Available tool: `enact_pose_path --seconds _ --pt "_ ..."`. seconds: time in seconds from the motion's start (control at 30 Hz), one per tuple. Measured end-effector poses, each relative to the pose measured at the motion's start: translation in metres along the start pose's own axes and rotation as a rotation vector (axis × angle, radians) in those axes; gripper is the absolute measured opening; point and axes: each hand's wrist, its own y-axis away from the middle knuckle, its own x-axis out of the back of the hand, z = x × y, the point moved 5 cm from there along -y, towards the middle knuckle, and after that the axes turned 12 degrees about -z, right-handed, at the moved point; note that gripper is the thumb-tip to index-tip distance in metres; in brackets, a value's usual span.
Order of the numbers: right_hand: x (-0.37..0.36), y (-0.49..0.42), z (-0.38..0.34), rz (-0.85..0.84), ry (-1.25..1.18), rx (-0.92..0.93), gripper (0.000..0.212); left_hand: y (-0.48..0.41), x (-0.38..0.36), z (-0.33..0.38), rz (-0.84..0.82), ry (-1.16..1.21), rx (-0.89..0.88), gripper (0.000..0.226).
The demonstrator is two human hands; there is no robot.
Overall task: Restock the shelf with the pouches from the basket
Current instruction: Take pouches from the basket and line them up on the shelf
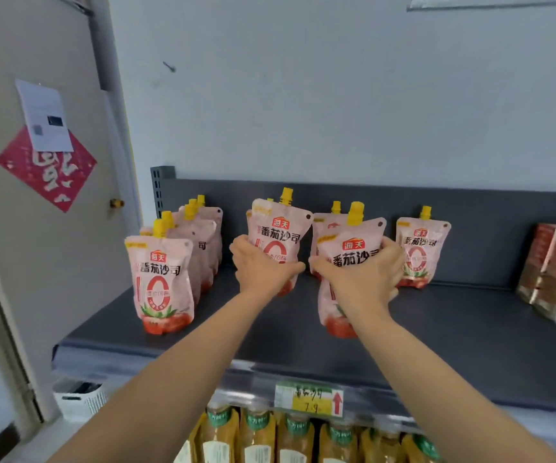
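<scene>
Your 2 hands each grip a pink pouch on the dark shelf [470,329]. The left hand [260,262] wraps the left pouch [278,235], and the right hand [363,275] clasps the right pouch [350,248]. Both pouches stand upright, yellow caps up, fronts toward you, printed 海天 番茄沙司 with a big 0. Your arms reach forward, palms inward. The price tag [308,397] seems to read 7.9, though it is blurred.

Pink yellow-capped spouted pouches [162,282] stand upright on the dark grey shelf [453,332], rowed toward ten o'clock; basket [78,397] at seven o'clock.
</scene>
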Motion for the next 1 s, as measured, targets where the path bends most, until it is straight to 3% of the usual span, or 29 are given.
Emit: enact_pose_path --seconds 0.6,1.0 --pt "-0.048 0.003 0.016 -0.004 0.082 -0.064 0.100 -0.066 -0.035 -0.066 -0.035 0.037 0.142 0.105" --pt "-0.052 0.004 0.027 0.045 0.072 -0.092 0.103 -0.067 -0.039 -0.060 -0.127 0.097 0.146 0.112"
